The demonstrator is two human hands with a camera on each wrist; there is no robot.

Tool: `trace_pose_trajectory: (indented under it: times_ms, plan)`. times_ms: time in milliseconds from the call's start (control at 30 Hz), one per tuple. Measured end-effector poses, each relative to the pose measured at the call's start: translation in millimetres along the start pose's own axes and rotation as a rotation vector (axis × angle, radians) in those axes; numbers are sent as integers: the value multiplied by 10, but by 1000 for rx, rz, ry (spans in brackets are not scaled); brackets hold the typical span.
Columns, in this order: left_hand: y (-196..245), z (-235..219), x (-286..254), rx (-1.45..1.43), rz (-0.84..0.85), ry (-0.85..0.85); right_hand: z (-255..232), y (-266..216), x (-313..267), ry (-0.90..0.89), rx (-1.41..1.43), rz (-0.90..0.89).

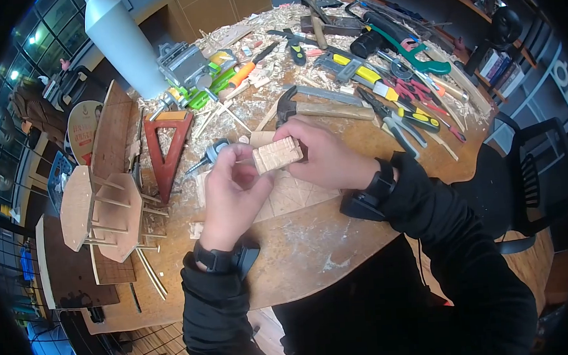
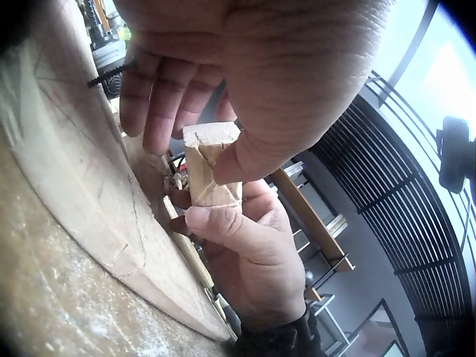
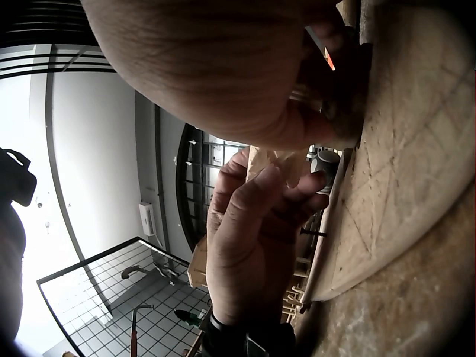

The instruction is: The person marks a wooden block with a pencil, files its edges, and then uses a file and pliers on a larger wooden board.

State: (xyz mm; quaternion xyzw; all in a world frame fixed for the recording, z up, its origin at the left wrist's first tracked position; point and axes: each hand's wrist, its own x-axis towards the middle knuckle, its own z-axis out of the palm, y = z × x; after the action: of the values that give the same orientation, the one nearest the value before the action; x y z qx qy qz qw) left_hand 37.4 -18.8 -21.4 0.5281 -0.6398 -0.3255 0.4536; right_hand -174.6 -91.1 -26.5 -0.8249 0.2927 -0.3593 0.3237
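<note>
You have the small wooden block (image 1: 277, 156) between your hands, above the pale board (image 1: 292, 200). Your right hand (image 1: 327, 156) grips one end, thumb and fingers closed round it; your left hand (image 1: 228, 195) pinches the other, its fingers partly spread. This looks like a turning-and-checking step, though your palms hide much of the grip; a next move calls for steady support at both ends. I can make out no container beside your hands.

The left hand (image 1: 227, 197) and right hand (image 1: 323, 157) nearly meet — each with thumb and fingers in a pinching grip.
</note>
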Motion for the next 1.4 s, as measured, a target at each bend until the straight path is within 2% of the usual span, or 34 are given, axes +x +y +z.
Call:
trace_pose_trajectory:
  times_ms: [367,1400]
  plan:
    - [-36,-7,-1,78,0,-12,-10,11,-8,-27,-8,10]
    - [22,-7,-14,74,-16,-22,-2,38,-16,-61,4,37]
